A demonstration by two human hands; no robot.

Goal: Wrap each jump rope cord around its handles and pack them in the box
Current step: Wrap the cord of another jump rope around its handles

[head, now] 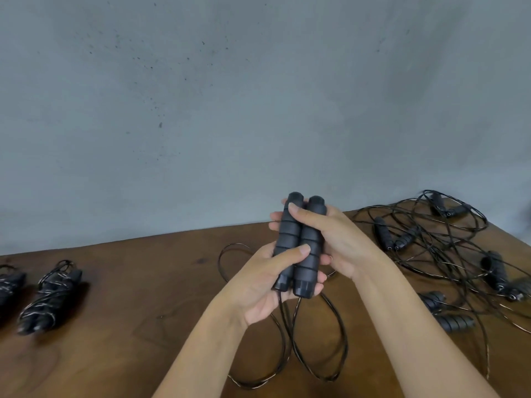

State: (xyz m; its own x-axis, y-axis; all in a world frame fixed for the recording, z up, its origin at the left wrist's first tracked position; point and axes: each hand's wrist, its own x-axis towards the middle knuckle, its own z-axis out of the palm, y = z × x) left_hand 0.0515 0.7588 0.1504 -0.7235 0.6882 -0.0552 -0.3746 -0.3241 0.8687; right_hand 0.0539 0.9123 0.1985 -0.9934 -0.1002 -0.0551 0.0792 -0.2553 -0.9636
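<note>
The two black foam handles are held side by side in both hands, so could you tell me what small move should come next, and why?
Probably keep the left hand gripping the two black foam handles and free the right hand to take the thin black cord, since it hangs unwound in loops onto the brown wooden table.

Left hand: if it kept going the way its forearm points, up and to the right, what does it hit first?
Beyond the handles the left hand grips, it would first meet the right hand, which holds the same pair from the other side. Depth is hard to judge.
</note>
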